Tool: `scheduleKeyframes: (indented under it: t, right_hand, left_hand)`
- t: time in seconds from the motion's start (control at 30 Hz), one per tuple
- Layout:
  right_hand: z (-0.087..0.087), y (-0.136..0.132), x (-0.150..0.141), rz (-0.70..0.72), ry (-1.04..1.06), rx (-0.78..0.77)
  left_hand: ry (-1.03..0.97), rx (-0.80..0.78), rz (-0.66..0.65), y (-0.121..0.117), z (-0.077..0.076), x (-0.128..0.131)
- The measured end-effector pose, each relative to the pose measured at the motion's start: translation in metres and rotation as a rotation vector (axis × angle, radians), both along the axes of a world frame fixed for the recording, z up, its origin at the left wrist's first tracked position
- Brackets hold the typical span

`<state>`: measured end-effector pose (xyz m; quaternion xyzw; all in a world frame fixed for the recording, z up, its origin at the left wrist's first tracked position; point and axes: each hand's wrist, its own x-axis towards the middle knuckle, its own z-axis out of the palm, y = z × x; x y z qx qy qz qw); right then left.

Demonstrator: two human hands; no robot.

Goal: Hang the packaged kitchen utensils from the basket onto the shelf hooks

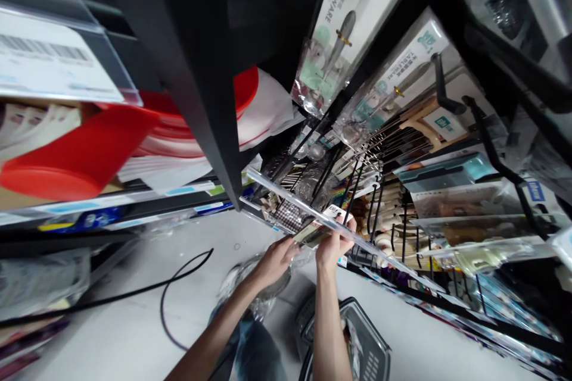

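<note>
Both of my hands reach down to a low display rack of hanging packets. My left hand has its fingers closed on the edge of a flat clear packet. My right hand grips the same packet from the right, thumb up against the clear price rail. The packet sits just below the rail, in front of black wire hooks. A crinkled clear plastic bag lies under my left forearm.
Tableware packets hang on hooks above. Red lids or bowls sit on the left shelf behind a black upright. A black shopping basket stands on the pale floor, and a black cable loops to the left.
</note>
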<state>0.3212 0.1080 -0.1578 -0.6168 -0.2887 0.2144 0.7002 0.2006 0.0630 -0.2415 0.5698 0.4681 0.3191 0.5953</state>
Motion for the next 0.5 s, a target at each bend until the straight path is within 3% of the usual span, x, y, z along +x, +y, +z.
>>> scheduleKeyframes:
  t: [0.23, 0.37, 0.5]
  right_hand:
    - [-0.009, 0.023, 0.024, 0.215, 0.155, -0.043]
    - [-0.01, 0.033, 0.04, 0.203, 0.193, 0.003]
    - [-0.007, 0.033, 0.043, 0.14, 0.065, 0.022]
  left_hand:
    - [0.074, 0.033, -0.006, 0.016, -0.013, -0.001]
    - [0.092, 0.048, -0.016, 0.032, -0.017, 0.009]
    - [0.101, 0.043, -0.043, 0.053, -0.023, 0.015]
